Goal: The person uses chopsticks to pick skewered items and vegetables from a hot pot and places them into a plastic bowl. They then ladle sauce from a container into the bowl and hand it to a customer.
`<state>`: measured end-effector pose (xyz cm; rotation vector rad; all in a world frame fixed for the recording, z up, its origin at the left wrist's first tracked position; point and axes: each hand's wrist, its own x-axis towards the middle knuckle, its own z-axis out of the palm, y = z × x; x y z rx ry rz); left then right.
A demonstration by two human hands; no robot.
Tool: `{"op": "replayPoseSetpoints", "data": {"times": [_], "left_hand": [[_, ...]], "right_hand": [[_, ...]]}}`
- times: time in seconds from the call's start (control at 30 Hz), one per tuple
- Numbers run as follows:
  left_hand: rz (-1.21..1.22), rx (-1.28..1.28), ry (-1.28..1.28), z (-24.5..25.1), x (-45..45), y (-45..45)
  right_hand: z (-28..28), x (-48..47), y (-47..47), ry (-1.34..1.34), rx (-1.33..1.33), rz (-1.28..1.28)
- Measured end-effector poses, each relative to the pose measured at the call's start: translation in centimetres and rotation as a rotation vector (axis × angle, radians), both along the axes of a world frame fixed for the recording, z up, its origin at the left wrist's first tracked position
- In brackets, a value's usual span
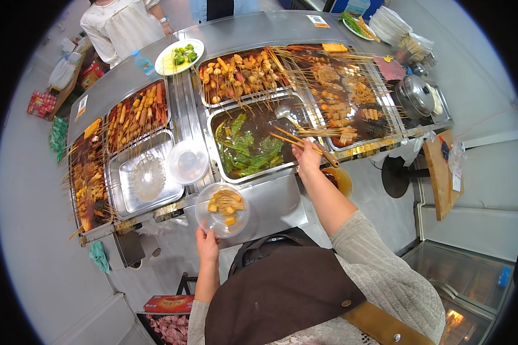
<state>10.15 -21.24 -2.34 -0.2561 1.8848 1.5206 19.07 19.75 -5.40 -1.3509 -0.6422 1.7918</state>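
My left hand (pixel 208 246) grips the rim of a clear plastic bowl (pixel 241 224) near the counter's front edge. In the bowl lie enoki mushrooms (pixel 228 200) and several yellowish cubes (pixel 230 221). A pair of wooden chopsticks (pixel 294 140) is in my right hand (pixel 309 158), their tips above a steel pan (pixel 212 144) of dark broth. Leafy greens (pixel 254 151) float there, left of the tips. A ladle (pixel 283 113) rests in the broth; its wooden handle (pixel 330 157) runs beside my right hand, and I cannot tell whether the hand touches it.
Skewers in broth fill pans at the back (pixel 241 75), right (pixel 341 103) and left (pixel 134 112). Round clear plasticware (pixel 187 161) overlaps a steel tray (pixel 127 189). A plate of broccoli (pixel 162 60) sits behind, near a person (pixel 121 30). A lidded pot (pixel 415 97) stands right.
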Motion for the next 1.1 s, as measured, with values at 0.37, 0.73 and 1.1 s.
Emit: {"op": "replayPoseSetpoints", "data": {"times": [0.37,0.73,1.1], "left_hand": [[0.053,0.035,-0.026,-0.3,0.3,0.1],[0.035,0.071,-0.005,-0.9,0.2,-0.2],[0.044,0.073,0.004,-1.2,0.3,-0.3]], "right_hand": [[0.7,0.9,-0.9,0.211,-0.257,-0.066],[11.4,4.6,-0.3,0.4,-0.13,0.036],[11.7,5.4,-0.5,0.361,-0.06,0.055]]}}
